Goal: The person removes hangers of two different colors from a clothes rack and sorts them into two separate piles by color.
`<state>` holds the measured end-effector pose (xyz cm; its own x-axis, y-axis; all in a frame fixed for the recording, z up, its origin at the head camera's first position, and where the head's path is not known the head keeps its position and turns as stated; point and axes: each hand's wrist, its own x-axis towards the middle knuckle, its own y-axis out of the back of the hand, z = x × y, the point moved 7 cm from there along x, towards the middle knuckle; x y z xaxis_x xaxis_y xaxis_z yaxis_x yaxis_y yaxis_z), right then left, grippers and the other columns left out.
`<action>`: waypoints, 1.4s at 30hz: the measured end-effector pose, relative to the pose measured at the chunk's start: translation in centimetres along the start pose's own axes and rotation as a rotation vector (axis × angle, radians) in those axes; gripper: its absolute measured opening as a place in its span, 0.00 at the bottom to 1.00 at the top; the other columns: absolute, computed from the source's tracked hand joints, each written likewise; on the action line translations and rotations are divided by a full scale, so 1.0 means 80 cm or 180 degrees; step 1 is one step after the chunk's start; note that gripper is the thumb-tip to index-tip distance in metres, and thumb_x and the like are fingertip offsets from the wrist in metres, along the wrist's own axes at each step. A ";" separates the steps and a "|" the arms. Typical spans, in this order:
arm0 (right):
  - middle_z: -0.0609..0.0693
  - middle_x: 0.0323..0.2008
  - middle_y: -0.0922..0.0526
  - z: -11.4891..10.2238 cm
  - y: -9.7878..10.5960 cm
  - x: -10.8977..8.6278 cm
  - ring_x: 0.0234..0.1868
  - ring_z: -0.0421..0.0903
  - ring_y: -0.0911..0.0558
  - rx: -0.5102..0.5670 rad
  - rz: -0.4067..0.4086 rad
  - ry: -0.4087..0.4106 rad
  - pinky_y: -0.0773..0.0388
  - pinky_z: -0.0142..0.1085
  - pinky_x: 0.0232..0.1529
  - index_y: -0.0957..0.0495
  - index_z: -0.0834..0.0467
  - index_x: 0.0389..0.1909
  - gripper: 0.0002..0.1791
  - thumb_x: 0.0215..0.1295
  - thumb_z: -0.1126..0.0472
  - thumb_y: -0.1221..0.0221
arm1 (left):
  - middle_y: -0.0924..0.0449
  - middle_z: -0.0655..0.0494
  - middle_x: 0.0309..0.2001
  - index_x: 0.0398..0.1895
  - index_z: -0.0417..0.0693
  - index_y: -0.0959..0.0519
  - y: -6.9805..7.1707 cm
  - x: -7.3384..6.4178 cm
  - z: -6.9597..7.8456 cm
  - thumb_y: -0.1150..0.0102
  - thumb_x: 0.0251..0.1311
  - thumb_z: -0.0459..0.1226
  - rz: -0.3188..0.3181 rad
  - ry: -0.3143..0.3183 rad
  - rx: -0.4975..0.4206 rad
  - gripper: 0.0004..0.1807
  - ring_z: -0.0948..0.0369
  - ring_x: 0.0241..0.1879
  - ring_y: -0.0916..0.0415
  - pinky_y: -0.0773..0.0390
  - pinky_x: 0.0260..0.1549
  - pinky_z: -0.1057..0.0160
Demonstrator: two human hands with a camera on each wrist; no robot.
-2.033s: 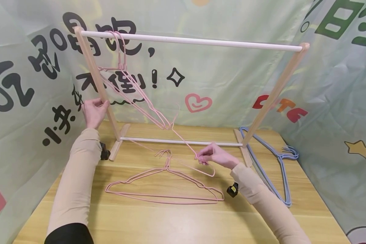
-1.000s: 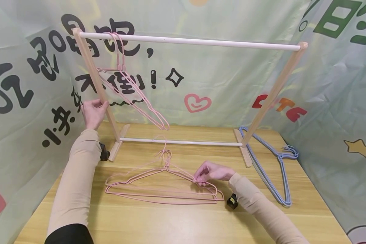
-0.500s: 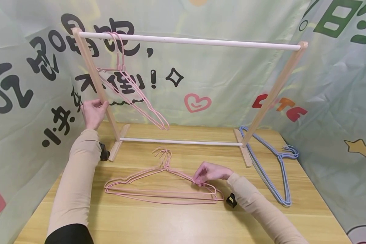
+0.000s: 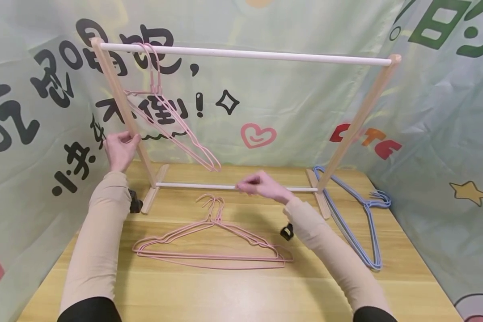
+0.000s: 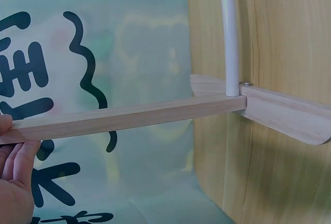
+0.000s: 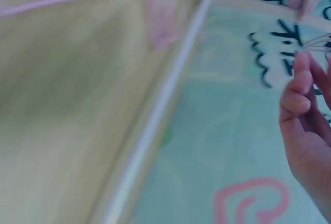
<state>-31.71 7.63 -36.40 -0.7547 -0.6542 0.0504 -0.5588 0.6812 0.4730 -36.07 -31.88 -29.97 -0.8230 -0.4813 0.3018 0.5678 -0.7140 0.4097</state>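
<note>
My left hand (image 4: 120,150) pinches the left wooden post (image 4: 120,96) of a small clothes rack, thumb on one side and fingers on the other. In the left wrist view that post (image 5: 124,117) runs down to its foot. My right hand (image 4: 262,184) is in the air in front of the rack's lower bar, its fingers loosely bent with nothing between them. Below it, several pink clothes hangers (image 4: 217,220) lie overlapped on the table, hooks toward the rack. Two pink hangers (image 4: 156,89) hang from the top bar (image 4: 241,54) near its left end.
Several blue hangers (image 4: 369,204) lie stacked on the table at the right, partly behind the rack's right post (image 4: 360,118). A printed cloth (image 4: 290,103) stands behind and beside the wooden table (image 4: 225,295).
My right hand lowered a pink hanger onto the others on the table, let it go, and rose toward the rack, moving slightly left. My left hand kept its hold on the post.
</note>
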 end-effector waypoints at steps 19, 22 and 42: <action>0.71 0.63 0.24 -0.108 -0.029 0.100 0.43 0.36 0.17 0.1869 0.0177 0.0210 0.22 0.27 0.47 0.34 0.80 0.64 0.21 0.77 0.70 0.56 | 0.17 0.38 0.52 0.53 0.40 0.16 0.001 0.001 0.000 0.36 0.64 0.42 0.0058 -0.0064 0.0028 0.19 0.46 0.59 0.20 0.33 0.67 0.53; 0.61 0.51 0.13 -0.113 -0.032 0.101 0.40 0.35 0.17 0.2106 0.0128 0.0204 0.20 0.26 0.45 0.37 0.81 0.64 0.21 0.77 0.72 0.57 | 0.16 0.38 0.52 0.53 0.40 0.16 0.000 0.000 0.000 0.36 0.64 0.42 0.0044 -0.0065 0.0034 0.19 0.46 0.59 0.20 0.33 0.67 0.53; 0.43 0.34 0.10 -0.127 -0.025 0.106 0.30 0.35 0.19 0.2273 0.0399 0.0148 0.22 0.25 0.35 0.35 0.82 0.62 0.22 0.72 0.74 0.49 | 0.16 0.37 0.51 0.53 0.39 0.16 0.001 0.000 -0.001 0.37 0.64 0.41 0.0037 -0.0071 0.0012 0.19 0.47 0.61 0.22 0.34 0.66 0.51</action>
<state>-33.48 -2.58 -27.93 -0.8212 -0.5596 0.1115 -0.5692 0.7900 -0.2277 -36.02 -32.00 -30.00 -0.8157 -0.4780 0.3258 0.5774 -0.7064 0.4094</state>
